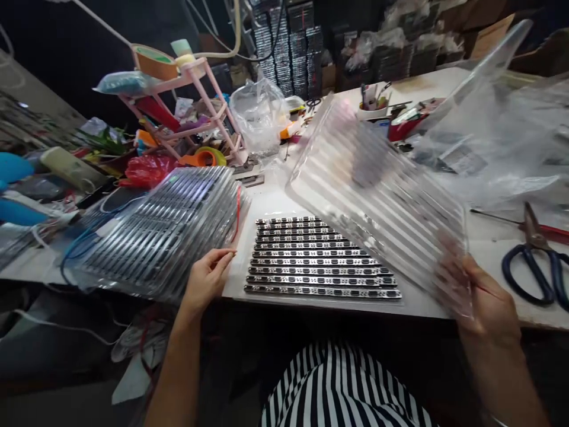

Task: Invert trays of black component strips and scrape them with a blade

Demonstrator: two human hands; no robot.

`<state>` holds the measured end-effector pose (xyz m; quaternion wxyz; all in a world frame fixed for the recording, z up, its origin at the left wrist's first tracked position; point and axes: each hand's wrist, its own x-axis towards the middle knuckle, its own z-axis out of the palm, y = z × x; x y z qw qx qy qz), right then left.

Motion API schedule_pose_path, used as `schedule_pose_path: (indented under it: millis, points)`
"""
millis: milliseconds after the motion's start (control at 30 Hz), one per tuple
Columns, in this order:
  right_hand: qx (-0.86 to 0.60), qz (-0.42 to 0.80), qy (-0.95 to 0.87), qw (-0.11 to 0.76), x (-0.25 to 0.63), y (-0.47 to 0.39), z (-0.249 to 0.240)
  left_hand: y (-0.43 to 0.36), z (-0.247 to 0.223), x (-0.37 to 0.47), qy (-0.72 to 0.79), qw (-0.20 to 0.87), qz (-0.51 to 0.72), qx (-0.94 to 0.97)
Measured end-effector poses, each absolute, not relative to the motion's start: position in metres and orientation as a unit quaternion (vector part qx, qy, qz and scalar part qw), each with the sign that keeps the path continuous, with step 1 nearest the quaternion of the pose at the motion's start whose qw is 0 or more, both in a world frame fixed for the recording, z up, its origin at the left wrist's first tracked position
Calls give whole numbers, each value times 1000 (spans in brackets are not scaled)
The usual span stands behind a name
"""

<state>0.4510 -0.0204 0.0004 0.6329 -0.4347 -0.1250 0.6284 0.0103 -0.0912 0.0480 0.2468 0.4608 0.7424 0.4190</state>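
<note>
holding a clear tray (377, 190) at a slant over rows of metal strips (320, 263)

at your left, a pink rack (214, 98) stands toward the back of the white table (276, 193), with a red bag (149, 171) just beside its foot. nearer you sits a stack of trays (146, 222), the top one showing long, slim lengths side by side; that pile looks done with for now, though you can't count its layers from here. a red cord (238, 207) runs along its right edge. your left hand (207, 279) is just below the cord's lower end, thumb and fingertips pinched together; you cannot tell whether they have caught it.

in the middle, right in front of you, the strips lie in close rows on the table. this group looks set out, yet it is mostly uncovered and lies apart from the stack, so judge it only partway along.

to the right, the clear tray is up off the table, its lower edge hiding the right ends of the upper rows; it is too blurred to read its grooves. your right hand (493, 305) grips it by the lower right corner. farther right, scissors (534, 237) lie near that hand.
</note>
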Motion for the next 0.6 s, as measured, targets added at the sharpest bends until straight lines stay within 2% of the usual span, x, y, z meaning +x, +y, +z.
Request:
schedule_pose_path:
  millis: [233, 400, 600]
  points:
    - [-506, 562, -256, 603, 422, -23, 30, -109, 27, 6, 717, 318, 467, 407]
    - [-515, 582, -312, 546, 392, -23, 40, -102, 14, 4, 691, 345, 505, 385]
    - [-509, 603, -388, 476, 377, -14, 30, -98, 15, 7, 683, 345, 502, 403]
